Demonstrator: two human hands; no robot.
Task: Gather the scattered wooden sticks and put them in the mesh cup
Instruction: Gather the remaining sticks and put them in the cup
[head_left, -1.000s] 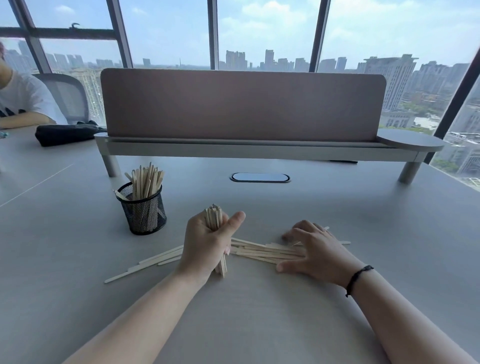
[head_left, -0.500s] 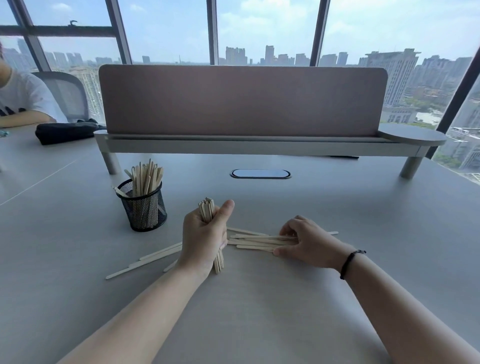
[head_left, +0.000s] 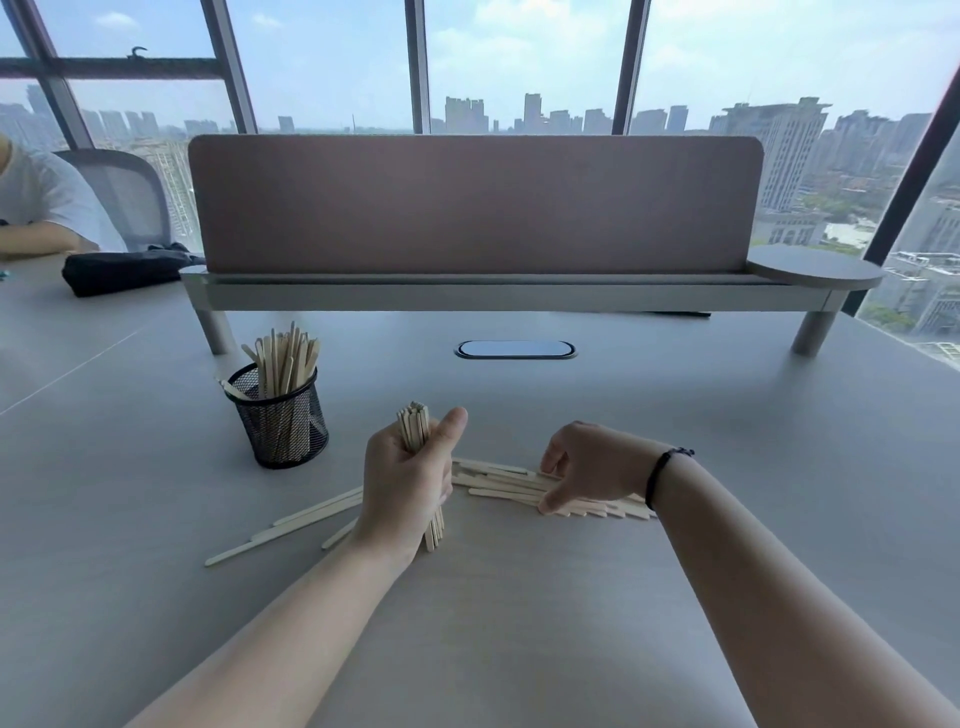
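While the only view is the head camera, it shows both hands at work over the pale grey table (head_left: 519, 623). The left hand (head_left: 405, 488) is closed around an upright bundle of thin pale wooden sticks (head_left: 414, 428), thumb pressed along its side, the lower ends resting on the table, probably so the bundle stays squared and ready to drop in. Just to the right, the right hand (head_left: 592, 467), with a black cord at the wrist, curls over a flat heap of loose sticks (head_left: 498, 480), fingertips (head_left: 550, 506) pressing on them; its fingers are bent and narrow, raking the heap together rather than lifting it (whether any stick is truly pinched, I cannot tell). More stray sticks (head_left: 291, 525) fan out on the table to the left of the left hand. Beyond and left of that hand stands the black wire mesh cup (head_left: 280, 421), upright and already packed with sticks, near enough for a short reach. I judge the task partly done, with gathering under way.
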